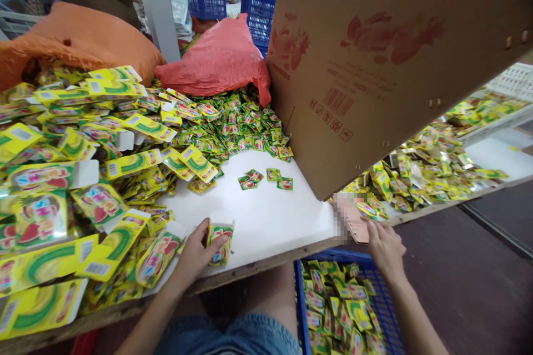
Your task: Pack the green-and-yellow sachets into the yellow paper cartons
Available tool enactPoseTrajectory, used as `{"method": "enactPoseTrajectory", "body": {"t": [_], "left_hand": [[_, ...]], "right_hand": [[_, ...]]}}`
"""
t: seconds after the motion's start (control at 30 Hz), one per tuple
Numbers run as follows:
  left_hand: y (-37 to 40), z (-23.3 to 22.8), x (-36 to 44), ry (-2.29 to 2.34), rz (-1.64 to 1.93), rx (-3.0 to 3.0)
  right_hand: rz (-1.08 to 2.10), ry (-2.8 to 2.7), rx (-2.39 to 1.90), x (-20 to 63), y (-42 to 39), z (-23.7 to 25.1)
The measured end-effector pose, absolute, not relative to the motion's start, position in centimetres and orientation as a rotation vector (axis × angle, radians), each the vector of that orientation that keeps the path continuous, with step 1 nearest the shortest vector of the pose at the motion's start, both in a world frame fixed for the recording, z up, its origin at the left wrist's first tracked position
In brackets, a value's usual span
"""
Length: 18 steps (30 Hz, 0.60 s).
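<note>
- Blue crate (300,310) sits lowest, below the counter edge, holding filled sachets; denim-clad lap beside it.
- Left hand (195,255) clenched around a small yellow-green carton (220,243), standing upright on the white counter (266,216) near its front edge.
- Right hand (385,247) rests at the counter edge touching a pinkish flat object, partly blurred; whether it grips it, cannot tell.
- Flat cartons (70,177) heaped left; loose sachets (266,177) mid-counter, bigger heap behind.
- Large cardboard box (375,66) hangs tilted overhead.
- Risk, as judged: the carton's open flap may buckle under the squeeze; the crowded heap could slide off the edge.
</note>
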<state>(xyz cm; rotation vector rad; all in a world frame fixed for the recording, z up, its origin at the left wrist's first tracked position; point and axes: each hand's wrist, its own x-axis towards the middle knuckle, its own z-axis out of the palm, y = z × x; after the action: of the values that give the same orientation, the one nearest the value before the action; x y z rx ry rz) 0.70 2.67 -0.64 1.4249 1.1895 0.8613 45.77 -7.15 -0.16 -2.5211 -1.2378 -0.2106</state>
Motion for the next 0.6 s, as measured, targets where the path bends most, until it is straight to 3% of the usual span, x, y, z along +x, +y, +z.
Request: {"method": "enactPoseTrajectory", "body": {"t": [0.27, 0.6], "left_hand": [[2.6, -0.5, 0.8, 1.204, 0.878, 1.447], [2.7, -1.0, 0.7, 1.200, 0.890, 1.451]], "right_hand": [[-0.355, -1.240, -2.712, 44.7, -6.9, -1.7], [-0.650, -1.352, -2.228, 43.9, -6.7, -2.4]]}}
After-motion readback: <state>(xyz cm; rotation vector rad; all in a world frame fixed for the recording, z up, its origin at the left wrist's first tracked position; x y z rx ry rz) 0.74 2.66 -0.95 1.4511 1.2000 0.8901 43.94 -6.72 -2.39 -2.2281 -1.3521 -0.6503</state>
